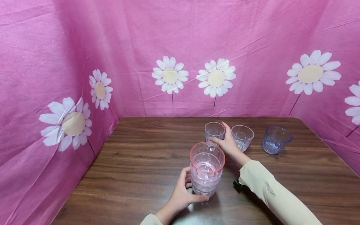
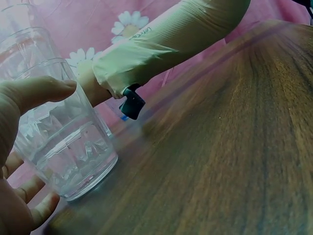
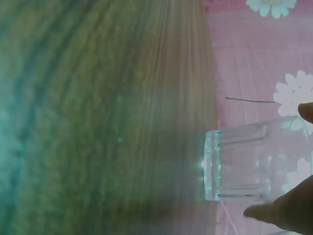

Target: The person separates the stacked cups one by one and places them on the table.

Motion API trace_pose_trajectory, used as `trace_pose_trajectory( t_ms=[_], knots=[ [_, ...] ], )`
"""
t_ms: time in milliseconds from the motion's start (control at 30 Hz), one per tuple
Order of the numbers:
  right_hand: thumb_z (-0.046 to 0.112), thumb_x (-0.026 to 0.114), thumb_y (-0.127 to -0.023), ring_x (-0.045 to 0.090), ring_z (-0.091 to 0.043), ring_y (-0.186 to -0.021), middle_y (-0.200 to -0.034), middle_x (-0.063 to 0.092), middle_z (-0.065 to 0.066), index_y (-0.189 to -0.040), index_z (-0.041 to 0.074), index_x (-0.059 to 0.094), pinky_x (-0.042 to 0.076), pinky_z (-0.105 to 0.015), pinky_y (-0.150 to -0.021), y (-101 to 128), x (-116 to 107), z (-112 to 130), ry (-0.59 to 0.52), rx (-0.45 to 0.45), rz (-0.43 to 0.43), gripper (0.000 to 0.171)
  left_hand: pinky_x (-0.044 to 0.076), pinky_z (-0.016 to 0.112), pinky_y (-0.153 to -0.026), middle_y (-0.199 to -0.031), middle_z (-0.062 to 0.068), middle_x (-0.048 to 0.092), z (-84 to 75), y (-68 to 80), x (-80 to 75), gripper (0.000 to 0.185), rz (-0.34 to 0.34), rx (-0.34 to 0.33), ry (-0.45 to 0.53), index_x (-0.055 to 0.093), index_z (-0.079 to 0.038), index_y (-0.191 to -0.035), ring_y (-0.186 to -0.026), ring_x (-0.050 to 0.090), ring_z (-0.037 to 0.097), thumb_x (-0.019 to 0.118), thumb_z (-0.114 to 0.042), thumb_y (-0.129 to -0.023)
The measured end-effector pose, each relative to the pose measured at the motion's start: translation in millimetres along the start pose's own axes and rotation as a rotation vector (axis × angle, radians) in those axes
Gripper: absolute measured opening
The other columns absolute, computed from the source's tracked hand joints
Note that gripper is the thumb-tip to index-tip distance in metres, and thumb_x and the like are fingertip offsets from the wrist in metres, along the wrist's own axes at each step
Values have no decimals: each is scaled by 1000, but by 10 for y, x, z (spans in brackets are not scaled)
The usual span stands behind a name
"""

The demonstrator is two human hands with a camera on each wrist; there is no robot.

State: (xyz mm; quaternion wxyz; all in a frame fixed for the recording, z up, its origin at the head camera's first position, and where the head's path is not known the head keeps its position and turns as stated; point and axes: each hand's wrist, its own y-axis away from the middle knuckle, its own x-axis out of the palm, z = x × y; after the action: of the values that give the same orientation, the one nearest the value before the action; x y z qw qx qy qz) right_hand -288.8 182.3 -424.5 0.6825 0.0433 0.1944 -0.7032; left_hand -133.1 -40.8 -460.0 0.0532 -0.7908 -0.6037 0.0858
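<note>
A stack of nested clear plastic cups [image 1: 206,175], the top one with a pink-red rim, is upright near the front of the table. My left hand [image 1: 181,190] grips this stack low on its left side, thumb across the front; the left wrist view shows the ribbed cup walls [image 2: 73,142] close up. Farther back, my right hand [image 1: 229,143] holds a tall clear cup [image 1: 211,129], thumb and fingers on opposite sides of it. In the right wrist view, a finger [image 3: 283,211] lies along the wall of that cup [image 3: 239,161].
Just right of my right hand stands a wide clear cup [image 1: 244,134], and beyond it a blue-tinted cup [image 1: 277,140]. Everything is on a brown wood-grain table [image 1: 135,162]. A pink cloth [image 1: 135,40] with daisies encloses its back and sides.
</note>
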Motion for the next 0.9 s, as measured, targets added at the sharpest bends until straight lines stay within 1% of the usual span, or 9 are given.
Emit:
trace_pose_trajectory(
  t_ms=[100, 233, 400, 600, 733, 800, 900],
  knots=[
    [5, 74, -84, 19, -46, -143, -156, 19, -32, -152, -8, 15, 13, -55, -117, 54, -7, 30, 39, -34, 6, 91, 44, 27, -87, -116, 3, 60, 5, 4, -4, 85, 2, -1, -1, 48, -11, -132, -105, 55, 14, 90, 0, -60],
    [4, 72, -85, 16, -46, -144, -155, 18, -32, -149, -8, 22, 12, -59, -116, 134, -6, 95, 32, -95, -11, 82, 44, 27, -87, -116, 2, 60, 10, 7, -6, 85, 2, -3, 0, 48, -11, -132, -105, 55, 14, 90, 0, -60],
    [0, 67, -87, 15, -43, -145, -155, 20, -31, -146, -9, 29, 14, -61, -115, 230, -20, 241, -62, -169, -33, 71, 44, 27, -87, -116, 2, 60, 13, 1, -4, 84, 4, -3, 3, 48, -11, -132, -105, 55, 14, 90, 0, -60],
    [-4, 60, -92, 18, -38, -146, -153, 27, -27, -146, -8, 29, 13, -56, -117, 355, -72, 491, -189, -197, -7, 63, 43, 27, -86, -115, 1, 60, 23, -13, 2, 84, -1, -2, 2, 47, -11, -132, -104, 55, 14, 90, 0, -60],
    [-7, 57, -93, 21, -36, -146, -152, 30, -25, -145, -10, 30, 15, -49, -119, 433, -96, 625, -238, -250, 9, 57, 44, 27, -86, -115, 1, 60, 26, -18, 5, 84, 0, 1, 8, 47, -11, -132, -105, 55, 14, 90, 0, -60],
    [-9, 55, -93, 25, -34, -144, -150, 34, -23, -143, -11, 31, 20, -39, -119, 475, -103, 677, -255, -289, 14, 55, 44, 27, -86, -115, 1, 60, 27, -18, 5, 84, 1, 2, 10, 47, -11, -132, -105, 55, 14, 90, 0, -60],
    [-11, 52, -93, 33, -25, -141, -146, 43, -11, -141, -12, 34, 27, -26, -114, 538, -105, 747, -289, -365, 26, 51, 44, 27, -86, -115, 1, 60, 27, -16, 5, 85, -1, 3, 11, 47, -11, -132, -105, 54, 14, 90, 0, -60]
  ],
)
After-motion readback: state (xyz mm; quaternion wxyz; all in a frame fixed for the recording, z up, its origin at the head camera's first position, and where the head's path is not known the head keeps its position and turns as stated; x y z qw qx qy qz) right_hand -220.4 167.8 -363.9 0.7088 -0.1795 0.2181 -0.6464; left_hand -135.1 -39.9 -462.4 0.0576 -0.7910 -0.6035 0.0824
